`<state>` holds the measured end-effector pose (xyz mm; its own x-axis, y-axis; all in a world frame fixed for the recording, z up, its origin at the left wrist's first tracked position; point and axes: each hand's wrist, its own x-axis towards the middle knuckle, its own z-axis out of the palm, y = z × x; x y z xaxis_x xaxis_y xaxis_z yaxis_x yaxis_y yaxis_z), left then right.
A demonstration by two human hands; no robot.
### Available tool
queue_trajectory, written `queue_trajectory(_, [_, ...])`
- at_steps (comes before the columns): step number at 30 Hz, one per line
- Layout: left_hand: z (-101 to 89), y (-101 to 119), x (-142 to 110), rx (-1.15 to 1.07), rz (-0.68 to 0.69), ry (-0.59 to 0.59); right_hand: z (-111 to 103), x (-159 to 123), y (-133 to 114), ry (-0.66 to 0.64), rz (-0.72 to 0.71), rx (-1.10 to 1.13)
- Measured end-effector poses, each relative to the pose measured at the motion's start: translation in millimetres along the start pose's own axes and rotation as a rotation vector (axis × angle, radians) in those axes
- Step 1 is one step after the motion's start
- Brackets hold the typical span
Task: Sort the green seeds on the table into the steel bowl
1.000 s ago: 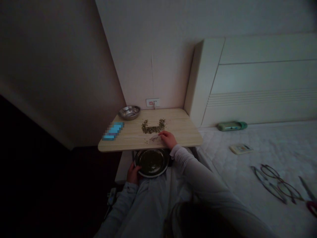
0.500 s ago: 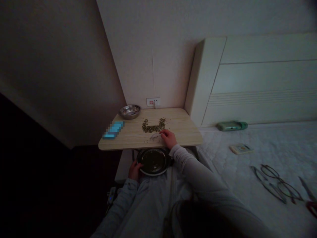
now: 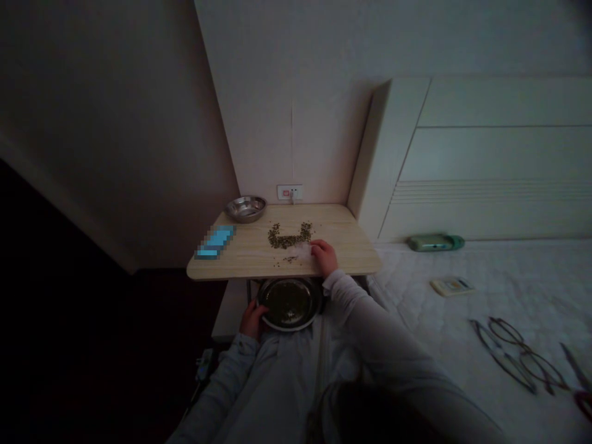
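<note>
A round metal basin (image 3: 305,312) with dark grains in it sits on my lap, just below the table's front edge. My left hand (image 3: 252,319) grips its left rim, the thumb over the edge. My right hand (image 3: 325,256) is above the wooden table (image 3: 240,256), its fingers pinching a thin, whitish see-through piece of plastic (image 3: 303,250). Small green-brown beans (image 3: 290,241) lie behind the plastic in a U-shaped pile. A few loose beans (image 3: 290,260) are scattered between the pile and the table's front edge.
A shiny steel bowl (image 3: 246,210) stands at the table's back left, with a blurred-out blue phone-like thing (image 3: 215,242) in front. On the bed at right lie a green bottle-like case (image 3: 435,242), a small pale box (image 3: 452,285), glasses (image 3: 527,348) and scissors (image 3: 576,364).
My right hand has moved slightly right with the plastic, which now shows whiter and near the pile's front edge. My left hand keeps its hold on the basin. The view has shifted a little.
</note>
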<state>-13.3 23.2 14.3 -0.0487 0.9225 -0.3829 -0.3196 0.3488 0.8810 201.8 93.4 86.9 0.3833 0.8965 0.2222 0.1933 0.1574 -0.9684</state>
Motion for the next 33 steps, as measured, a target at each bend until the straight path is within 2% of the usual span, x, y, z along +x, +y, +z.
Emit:
queue_trajectory(2, [2.2, 0.7, 0.8, -0.029, -0.008, -0.038, -14.5, 9.9, 3.7, 0.082, 0.068, 0.032])
queue_trajectory(4, [5.4, 0.6, 3.4, -0.062, -0.024, -0.060, -34.5, 20.1, 7.7, 0.215, 0.059, -0.020])
queue_trajectory(8, [13.0, -2.5, 11.5, -0.053, -0.046, -0.050, -66.9, 32.9, 15.3, 0.308, 0.026, -0.225])
queue_trajectory(16, [21.9, -7.1, 15.2, -0.013, -0.086, -0.110, -67.7, 27.3, 15.6, 0.324, 0.022, -0.398])
queue_trajectory(22, [53.1, -3.9, 5.5, 0.053, -0.168, -0.235, -92.8, 4.8, 10.8, 0.266, 0.060, -0.512])
queue_trajectory(26, [71.0, -7.4, 0.9, -0.007, -0.182, -0.329, -96.5, -19.2, 7.5, 0.107, 0.015, -0.487])
queue_trajectory(30, [71.4, -12.7, 2.2, -0.008, -0.195, -0.322, -83.2, -36.7, 4.5, -0.060, -0.011, -0.384])
queue_trajectory(33, [63.2, -14.8, 4.8, -0.028, -0.187, -0.287, -72.1, -29.1, 4.6, -0.109, 0.006, -0.254])
